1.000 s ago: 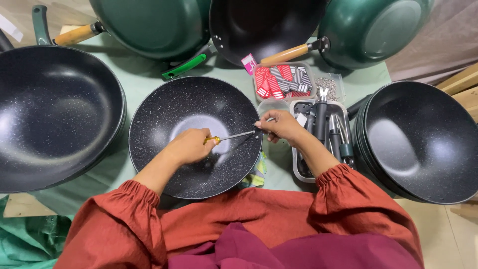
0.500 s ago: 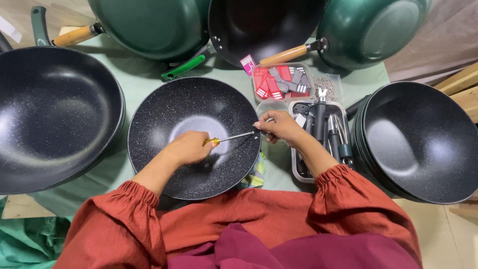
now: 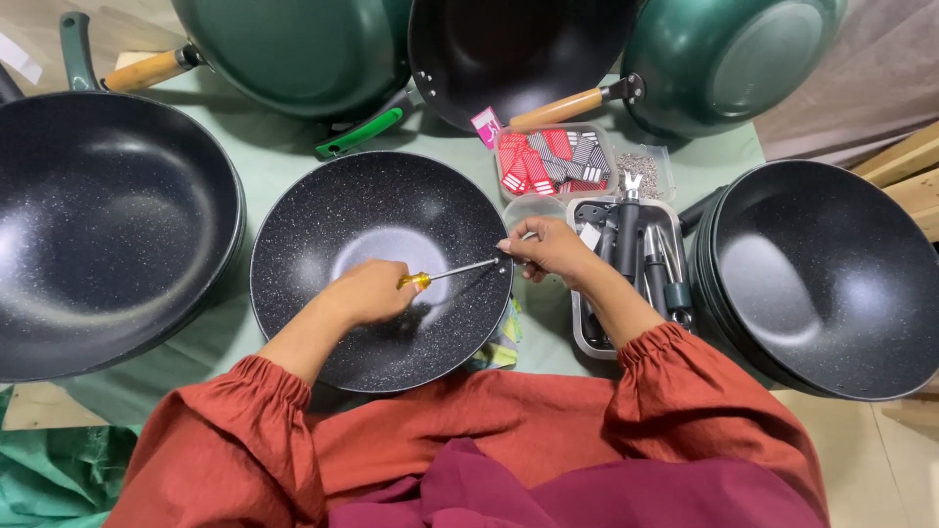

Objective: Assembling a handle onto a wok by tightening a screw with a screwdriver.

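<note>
Pale green cloth [image 3: 284,161] is covering the table, crowded with dark speckled woks. One wok [image 3: 377,269] is sitting in the middle before the person. Inside it, the left hand [image 3: 370,291] is clenching a yellow-handled screwdriver [image 3: 445,275], its tip lying at the right rim, where the right hand [image 3: 548,249] is pinching the edge.

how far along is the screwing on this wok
Done: several woks behind already carry wooden handles. In hand: the left hand drives a yellow-handled screwdriver toward the rim of the speckled wok, where the right hand pinches something too small to identify. Left: this wok shows no handle, and the stacked woks wait at the right.
</note>
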